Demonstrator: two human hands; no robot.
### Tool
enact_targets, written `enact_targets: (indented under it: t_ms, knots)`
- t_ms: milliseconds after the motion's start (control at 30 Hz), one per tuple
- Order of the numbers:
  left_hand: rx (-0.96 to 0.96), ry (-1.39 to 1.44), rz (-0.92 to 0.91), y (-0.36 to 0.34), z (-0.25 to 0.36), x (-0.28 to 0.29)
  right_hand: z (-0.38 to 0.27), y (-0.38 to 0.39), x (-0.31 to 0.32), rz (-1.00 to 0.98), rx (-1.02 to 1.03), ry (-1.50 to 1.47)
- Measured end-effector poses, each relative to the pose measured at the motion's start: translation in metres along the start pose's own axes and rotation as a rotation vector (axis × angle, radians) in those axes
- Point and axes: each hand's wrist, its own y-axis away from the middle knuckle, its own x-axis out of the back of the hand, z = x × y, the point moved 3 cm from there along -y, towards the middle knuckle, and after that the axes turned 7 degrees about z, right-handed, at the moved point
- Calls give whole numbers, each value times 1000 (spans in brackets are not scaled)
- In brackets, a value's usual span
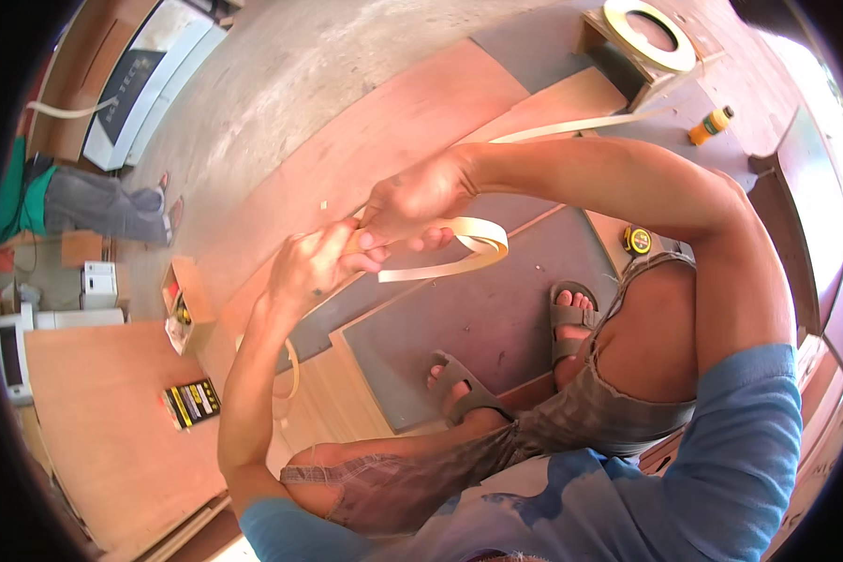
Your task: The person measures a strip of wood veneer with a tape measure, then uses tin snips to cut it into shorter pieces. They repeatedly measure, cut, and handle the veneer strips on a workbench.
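Observation:
My right hand is closed on a pale, thin strip, which hangs from it in a wide curl with a free end below the fingers. My left hand is closed at the same strip, its fingertips meeting my right hand's thumb; exactly what lies between those fingertips is partly hidden. Beneath my hands are grey-faced boards and a light wooden plank. More pale strip dangles beside my left forearm. A yellow-and-black tape measure lies by my right knee.
Another person is at the left. A roll of strip sits on a wooden stand, near a yellow bottle. At left are a cardboard box, a black-and-yellow package, a plywood sheet and a white-panelled unit.

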Motion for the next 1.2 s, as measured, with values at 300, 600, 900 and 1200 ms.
enact_targets:
  t_ms: [300, 600, 900, 1200]
  knots:
    - [-74, -390, 124, 50, -120, 7, 24, 90, 32, 175, -38, -27]
    - [27, -472, -141, 105, -191, -28, 108, 145, 43, 285, -129, -28]
    - [120, -604, -403, 171, -227, -59, 154, 177, 43, 195, -97, -96]
    - [411, -211, -815, 161, -201, -95, 174, 149, 47, 213, -134, 80]
